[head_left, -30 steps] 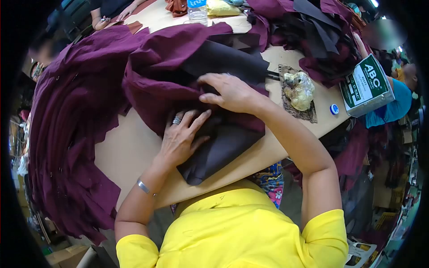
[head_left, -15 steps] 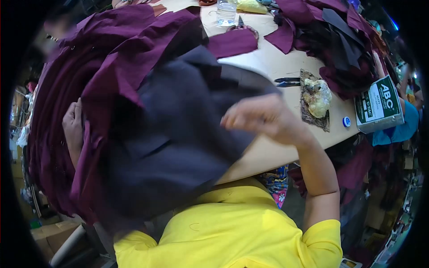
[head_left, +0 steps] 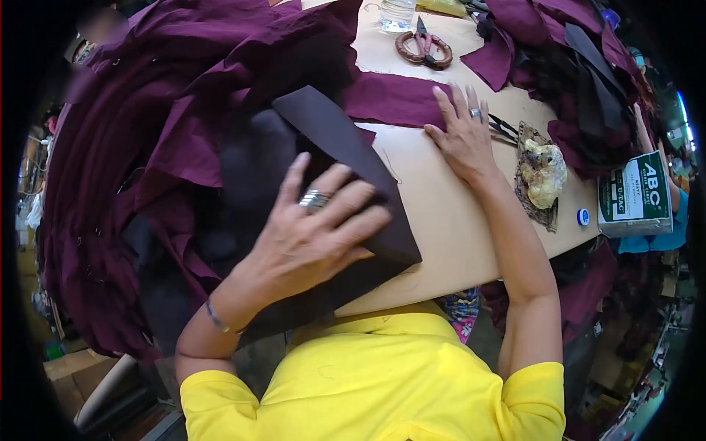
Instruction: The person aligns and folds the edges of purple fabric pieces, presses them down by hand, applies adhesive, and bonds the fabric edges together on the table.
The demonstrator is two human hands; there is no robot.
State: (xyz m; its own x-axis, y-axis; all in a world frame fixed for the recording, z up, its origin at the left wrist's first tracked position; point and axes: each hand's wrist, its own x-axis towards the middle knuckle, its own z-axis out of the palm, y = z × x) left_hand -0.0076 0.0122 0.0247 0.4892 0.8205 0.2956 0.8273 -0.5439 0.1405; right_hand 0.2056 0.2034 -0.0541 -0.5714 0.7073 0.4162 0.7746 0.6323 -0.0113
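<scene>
Over the dark grey cloth (head_left: 368,169) at the table's front left, my left hand (head_left: 316,220) rests or hovers with its fingers spread; I cannot tell how firmly it touches. A ring shows on one finger. My right hand (head_left: 467,136) lies on the right end of a maroon cloth strip (head_left: 393,99), fingers stretched out. The strip runs left until the large maroon fabric pile (head_left: 95,191) covers it. Just right of my right hand lie black-handled snips (head_left: 504,128), and beyond the strip are scissors with wrapped handles (head_left: 424,51).
A yellowish lump (head_left: 542,176) sits on a ragged dark mat (head_left: 548,213) on the table (head_left: 441,235). Nearby are a blue-and-white cap (head_left: 583,217) and a green-and-white ABC tin (head_left: 640,195). A clear bottle (head_left: 397,15) stands at the back; more maroon cloth (head_left: 515,29) lies at back right.
My left hand has come from the maroon pile onto the dark grey cloth. My right hand has moved off that cloth, back to the maroon strip. The cloth has settled lower and left, uncovering more table.
</scene>
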